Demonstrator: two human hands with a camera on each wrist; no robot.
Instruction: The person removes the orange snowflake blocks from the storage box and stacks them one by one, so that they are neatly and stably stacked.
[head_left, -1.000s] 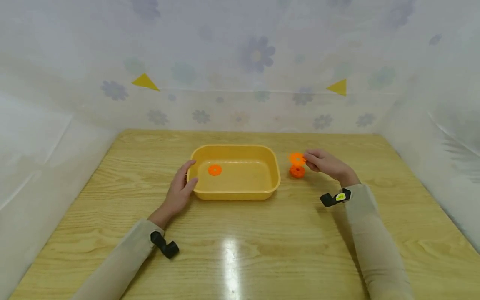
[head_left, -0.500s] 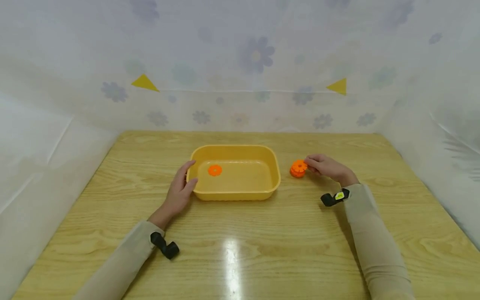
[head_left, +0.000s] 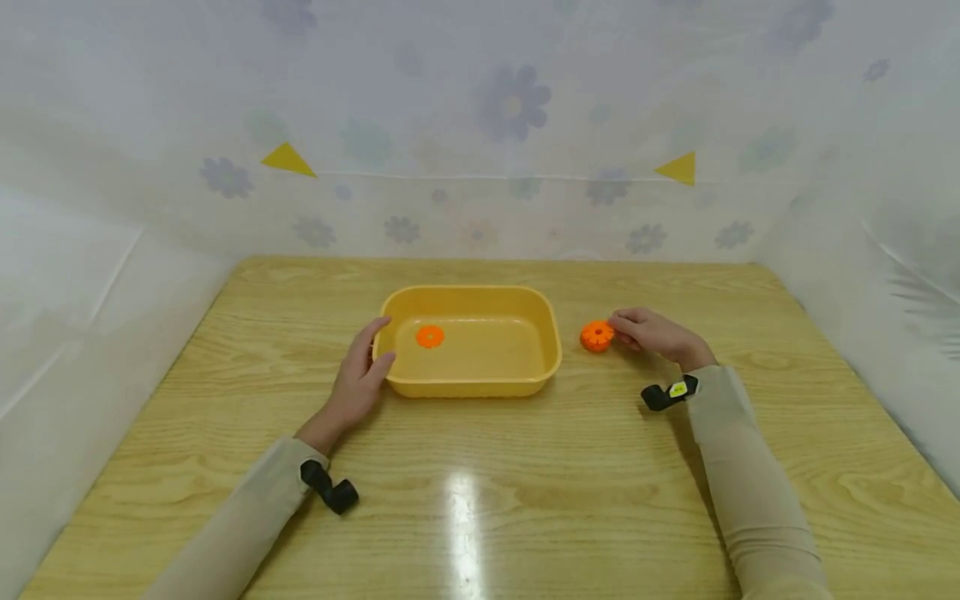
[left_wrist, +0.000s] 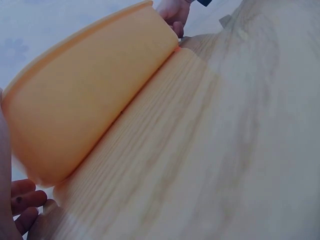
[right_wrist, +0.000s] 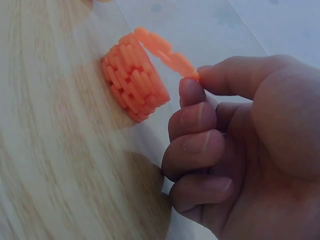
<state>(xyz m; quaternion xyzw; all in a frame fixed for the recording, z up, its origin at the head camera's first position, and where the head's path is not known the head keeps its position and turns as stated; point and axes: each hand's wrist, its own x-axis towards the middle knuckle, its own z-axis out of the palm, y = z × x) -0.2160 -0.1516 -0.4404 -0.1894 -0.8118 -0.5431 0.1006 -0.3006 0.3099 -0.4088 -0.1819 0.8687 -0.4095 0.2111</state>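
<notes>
My right hand pinches an orange notched disc between thumb and index finger. That disc tilts over a stack of similar orange discs on the table; its far edge is right at the stack's top, and its pinched edge is raised. Left of them stands a yellow plastic basin, whose left end my left hand grips, thumb over the rim. In the left wrist view, some left fingers show at the basin's lower end. One orange disc lies flat inside the basin, toward its left.
The wood-grain table extends around the basin on all sides. White flower-printed sheeting encloses the back and both sides, with two yellow triangles on it. Each sleeve carries a black wrist device.
My right hand has lowered the pinched disc from above the stack down to its top. The left hand and the basin have stayed in place.
</notes>
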